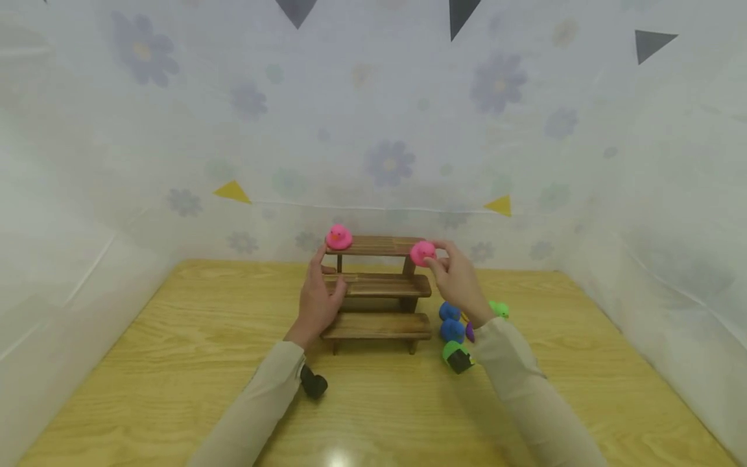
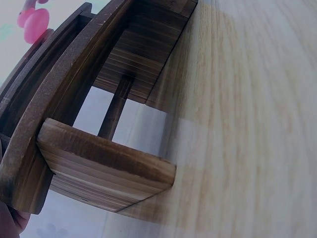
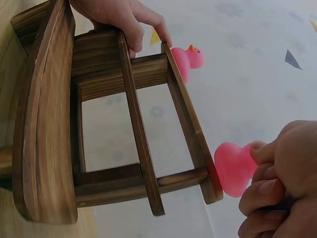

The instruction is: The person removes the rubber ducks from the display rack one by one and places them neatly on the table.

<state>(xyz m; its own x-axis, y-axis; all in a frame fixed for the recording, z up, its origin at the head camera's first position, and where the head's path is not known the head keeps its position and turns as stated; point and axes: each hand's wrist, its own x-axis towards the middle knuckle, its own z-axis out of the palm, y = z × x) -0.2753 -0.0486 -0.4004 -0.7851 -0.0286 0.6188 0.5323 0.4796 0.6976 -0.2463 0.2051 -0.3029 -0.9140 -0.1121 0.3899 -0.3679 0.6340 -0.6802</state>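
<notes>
A three-tier wooden stand stands on the table. A pink rubber duck sits at the left end of its top tier. My left hand holds the stand's left end, its thumb over the middle tier and a finger reaching up by the top tier. At the top tier's right end, my right hand pinches a second pink rubber duck between thumb and fingers. In the right wrist view this duck is right at the top board's end, partly hidden by the thumb.
Right of the stand lie two blue ducks, a green duck with a dark patch, another green duck and a purple item, partly behind the right forearm. Flower-printed sheeting surrounds the wooden table.
</notes>
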